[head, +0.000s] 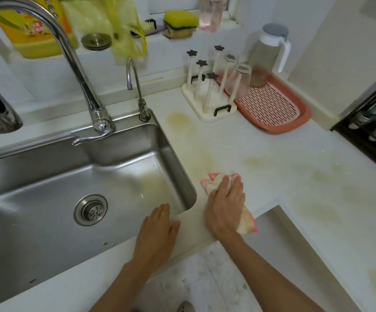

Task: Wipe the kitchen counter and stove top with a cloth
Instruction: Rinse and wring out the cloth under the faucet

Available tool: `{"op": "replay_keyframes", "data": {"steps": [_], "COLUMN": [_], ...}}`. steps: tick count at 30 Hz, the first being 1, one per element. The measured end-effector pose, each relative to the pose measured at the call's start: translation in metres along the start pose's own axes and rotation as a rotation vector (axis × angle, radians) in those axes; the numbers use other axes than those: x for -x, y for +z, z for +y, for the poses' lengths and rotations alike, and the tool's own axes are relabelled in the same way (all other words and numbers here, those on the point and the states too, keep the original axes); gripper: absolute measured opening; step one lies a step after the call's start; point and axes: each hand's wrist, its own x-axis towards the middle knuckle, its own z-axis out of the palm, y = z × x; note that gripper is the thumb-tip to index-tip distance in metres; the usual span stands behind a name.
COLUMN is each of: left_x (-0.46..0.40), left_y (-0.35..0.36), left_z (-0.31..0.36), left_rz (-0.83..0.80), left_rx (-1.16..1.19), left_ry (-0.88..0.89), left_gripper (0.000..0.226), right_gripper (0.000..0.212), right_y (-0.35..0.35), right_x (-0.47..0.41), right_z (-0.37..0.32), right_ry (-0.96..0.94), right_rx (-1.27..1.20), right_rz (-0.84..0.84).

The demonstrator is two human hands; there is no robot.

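Cloth (214,184) on the white counter (272,167), just right of the steel sink (47,188), bunched under the right hand. Left hand (157,230) flat on the sink's front corner, fingers straight, holding nothing. Right hand (226,208) presses down on the cloth, fingers curled over it. Yellowish stains (179,119) on the counter beyond and to the right.
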Motion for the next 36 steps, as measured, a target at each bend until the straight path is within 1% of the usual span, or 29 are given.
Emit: {"op": "replay_keyframes", "data": {"steps": [3,5,7,9,10,11,13,15,17,20,22,24,26,28,29,30,31,32,33,34,36], "left_x": [-0.006,-0.012,-0.019,-0.029,-0.034,-0.038,-0.045,-0.054,-0.062,-0.074,-0.084,-0.097,-0.106,-0.114,-0.120,-0.124,-0.130,-0.136,-0.142,-0.146,-0.154], "left_y": [0.004,0.004,-0.001,-0.009,-0.013,-0.016,-0.023,-0.031,-0.037,-0.039,-0.039,-0.038,-0.040,-0.043,-0.046,-0.050,-0.053,-0.055,-0.057,-0.060,-0.065], "left_z": [0.003,0.005,0.005,0.002,0.000,-0.002,-0.007,-0.012,-0.011,-0.005,0.003,0.010,0.014,0.013,0.013,0.010,0.009,0.008,0.007,0.009,0.013], "left_rz": [-0.051,-0.075,-0.081,-0.082,-0.087,-0.093,-0.110,-0.110,-0.097,-0.089,-0.070,-0.030,-0.006,0.025,0.049,0.073,0.098,0.107,0.113,0.116,0.130], "left_rx": [-0.023,-0.030,-0.022,-0.008,0.001,0.011,0.043,0.063,0.087,0.134,0.151,0.184,0.246,0.278,0.272,0.264,0.264,0.267,0.274,0.279,0.281], "left_ry": [0.019,0.022,0.021,0.018,0.016,0.016,0.006,0.009,0.020,-0.005,-0.003,0.002,-0.031,-0.082,-0.111,-0.142,-0.175,-0.209,-0.232,-0.249,-0.248], "left_gripper": [0.057,0.058,0.059,0.059,0.060,0.061,0.062,0.062,0.061,0.057,0.055,0.052,0.048,0.048,0.048,0.047,0.044,0.042,0.042,0.043,0.048], "right_gripper": [0.053,0.051,0.053,0.056,0.058,0.061,0.063,0.061,0.056,0.053,0.052,0.053,0.056,0.070,0.074,0.067,0.053,0.038,0.029,0.027,0.032], "right_y": [0.012,0.015,0.010,-0.002,-0.008,-0.013,-0.016,-0.010,-0.003,0.002,0.008,0.016,0.030,0.041,0.048,0.052,0.056,0.057,0.051,0.046,0.042], "right_x": [-0.004,-0.002,-0.003,-0.010,-0.015,-0.021,-0.030,-0.034,-0.036,-0.039,-0.051,-0.070,-0.086,-0.101,-0.108,-0.111,-0.118,-0.122,-0.124,-0.123,-0.119], "right_z": [-0.025,-0.032,-0.022,-0.001,0.010,0.018,0.022,0.008,-0.010,-0.032,-0.047,-0.062,-0.078,-0.095,-0.106,-0.116,-0.126,-0.134,-0.143,-0.147,-0.139], "right_ry": [-0.084,-0.151,-0.247,-0.384,-0.418,-0.405,-0.290,-0.193,-0.120,-0.024,-0.009,0.004,0.000,-0.113,-0.200,-0.290,-0.357,-0.381,-0.412,-0.439,-0.526], "right_rx": [0.012,-0.014,0.008,0.111,0.166,0.189,0.151,0.127,0.157,0.122,0.089,0.044,0.019,0.010,-0.020,-0.111,-0.246,-0.393,-0.490,-0.573,-0.741], "right_rz": [-0.007,-0.051,-0.113,-0.154,-0.160,-0.142,-0.079,-0.033,-0.011,0.015,0.017,-0.018,-0.040,-0.043,-0.074,-0.129,-0.197,-0.268,-0.317,-0.336,-0.219]}}
